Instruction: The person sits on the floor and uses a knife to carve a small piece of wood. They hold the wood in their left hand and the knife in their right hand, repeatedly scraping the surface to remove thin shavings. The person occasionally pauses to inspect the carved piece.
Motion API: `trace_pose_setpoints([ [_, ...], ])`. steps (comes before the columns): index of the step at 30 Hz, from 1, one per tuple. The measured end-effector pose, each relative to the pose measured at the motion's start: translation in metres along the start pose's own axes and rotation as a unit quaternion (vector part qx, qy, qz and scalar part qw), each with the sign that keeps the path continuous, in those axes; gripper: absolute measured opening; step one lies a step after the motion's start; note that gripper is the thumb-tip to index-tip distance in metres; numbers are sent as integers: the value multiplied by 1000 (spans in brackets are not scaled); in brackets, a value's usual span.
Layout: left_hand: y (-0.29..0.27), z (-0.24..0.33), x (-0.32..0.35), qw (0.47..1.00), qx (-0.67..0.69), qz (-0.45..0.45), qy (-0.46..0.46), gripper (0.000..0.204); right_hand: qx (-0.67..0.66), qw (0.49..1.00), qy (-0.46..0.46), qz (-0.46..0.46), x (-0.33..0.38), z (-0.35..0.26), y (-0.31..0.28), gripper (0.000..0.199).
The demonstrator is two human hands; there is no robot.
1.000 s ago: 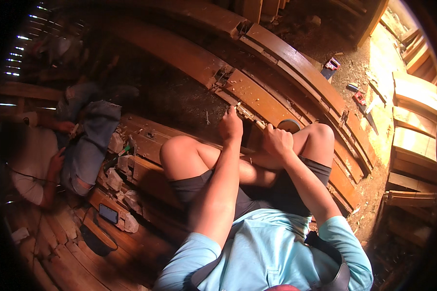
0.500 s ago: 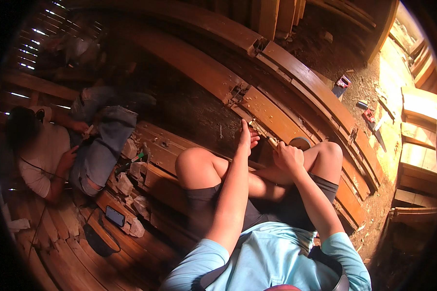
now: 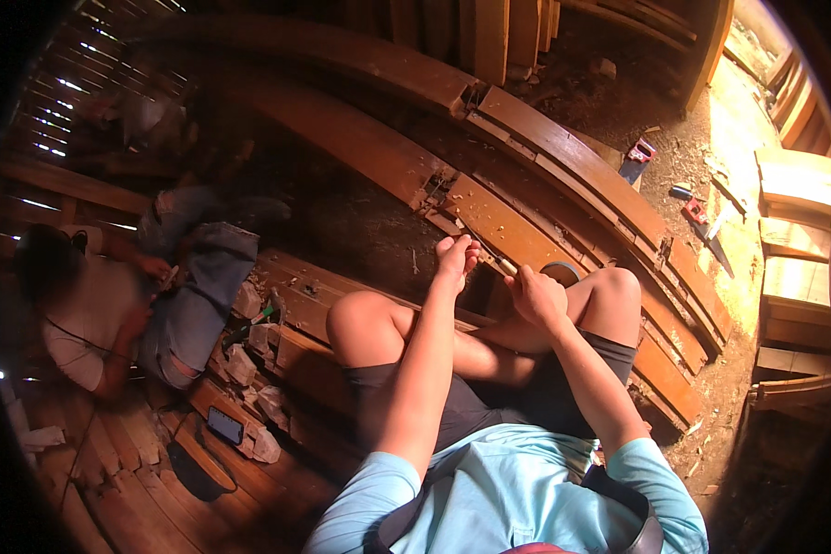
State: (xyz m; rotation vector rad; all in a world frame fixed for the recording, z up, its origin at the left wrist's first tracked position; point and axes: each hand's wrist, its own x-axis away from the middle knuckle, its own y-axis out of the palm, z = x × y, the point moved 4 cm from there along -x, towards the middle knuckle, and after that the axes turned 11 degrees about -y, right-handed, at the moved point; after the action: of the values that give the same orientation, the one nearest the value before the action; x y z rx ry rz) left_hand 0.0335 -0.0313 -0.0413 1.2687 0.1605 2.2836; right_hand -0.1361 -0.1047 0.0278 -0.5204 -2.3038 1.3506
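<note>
My right hand is closed around a slim tool with a pale handle end and a thin dark shaft. The shaft points up and left toward my other hand, and its exact kind is too small to make out. My left hand is raised ahead of my crossed legs, its fingers curled together near the shaft's far end. Whatever those fingers pinch is hidden. Just beyond both hands lies a curved brown wooden beam strewn with pale wood chips.
A second long beam runs behind. Two red-handled saws, one farther off and one nearer, lie on the ground at right. On the left sits a person. A green-handled hammer and a phone lie between us.
My left hand has gone from flat and spread to curled fingers. A pale yellowish strip seen between my hands earlier no longer shows; a thin dark shaft does.
</note>
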Motion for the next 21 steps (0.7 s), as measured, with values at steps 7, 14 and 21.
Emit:
trace_pose_setpoints([
  [7, 15, 46, 62, 962, -204, -37, 178, 12, -102, 994, -13, 38, 8, -10, -6, 32],
  [14, -29, 76, 104, 938, -285, -84, 177, 10, -663, 729, -81, -150, 28, -49, 39, 42],
  [21, -43, 62, 106, 984, -88, -119, 103, 10, -257, 950, -176, 36, 23, -42, 19, 33],
])
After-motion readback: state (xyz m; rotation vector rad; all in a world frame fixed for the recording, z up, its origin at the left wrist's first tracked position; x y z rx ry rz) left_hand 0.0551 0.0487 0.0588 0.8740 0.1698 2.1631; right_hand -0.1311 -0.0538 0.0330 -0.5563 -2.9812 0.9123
